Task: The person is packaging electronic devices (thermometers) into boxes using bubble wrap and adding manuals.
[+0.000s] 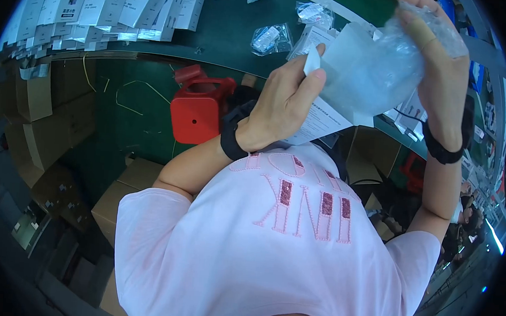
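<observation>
My left hand (285, 99) grips a white printed cardboard box (325, 120) by its side, thumb along the upper edge near a raised flap. The box is tilted in front of my chest with its open end up. My right hand (435, 65) is closed on a clear plastic bag (390, 68) at the upper right. The bag is crinkled and bulges at the box's open end; what it holds is blurred by the plastic. How far the bag reaches inside the box I cannot tell.
Rows of white printed boxes (114, 5) stand on the green table (229, 26) at the far left. Small clear packets (270, 38) lie near its middle. Below the table edge are a red plastic stool (194, 117) and brown cartons (129, 185).
</observation>
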`<state>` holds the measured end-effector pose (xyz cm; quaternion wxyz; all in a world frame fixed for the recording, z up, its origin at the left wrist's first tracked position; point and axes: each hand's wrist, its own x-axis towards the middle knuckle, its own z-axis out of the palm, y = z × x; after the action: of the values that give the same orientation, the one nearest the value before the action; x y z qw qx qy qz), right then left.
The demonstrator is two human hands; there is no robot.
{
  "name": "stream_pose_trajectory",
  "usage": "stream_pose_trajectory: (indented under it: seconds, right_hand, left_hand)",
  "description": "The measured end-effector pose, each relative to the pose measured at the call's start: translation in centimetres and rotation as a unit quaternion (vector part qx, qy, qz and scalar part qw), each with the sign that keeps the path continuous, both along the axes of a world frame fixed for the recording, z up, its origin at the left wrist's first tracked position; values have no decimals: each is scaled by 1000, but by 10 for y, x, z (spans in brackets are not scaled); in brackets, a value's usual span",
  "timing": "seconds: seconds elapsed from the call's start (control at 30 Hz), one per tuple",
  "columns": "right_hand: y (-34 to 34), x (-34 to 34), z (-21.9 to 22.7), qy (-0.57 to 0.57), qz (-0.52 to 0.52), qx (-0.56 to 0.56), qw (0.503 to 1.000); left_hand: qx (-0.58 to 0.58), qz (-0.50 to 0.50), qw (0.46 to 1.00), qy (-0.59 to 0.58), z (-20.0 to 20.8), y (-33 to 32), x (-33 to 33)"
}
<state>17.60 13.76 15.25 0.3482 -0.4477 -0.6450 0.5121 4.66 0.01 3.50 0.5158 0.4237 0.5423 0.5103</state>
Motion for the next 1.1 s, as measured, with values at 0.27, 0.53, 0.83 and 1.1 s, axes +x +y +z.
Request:
stream_pose_trajectory:
  seconds: [0.27,0.53,0.83,1.1]
  right_hand:
    - [-6,18,-52,-76,320,31,944]
    - [-24,-18,-70,-238,472,107,842]
    - [-5,-117,-308,-535,278,64,795]
    - [45,-107,-285,-343,145,39,927]
  left_hand:
    - [-54,-24,992,-113,-4,1,-19]
    - [-56,111,990,69,-38,-45,-34]
    - [-30,345,916,-201,-60,-88,-128]
    - [47,277,945,-169,-47,-63,-121]
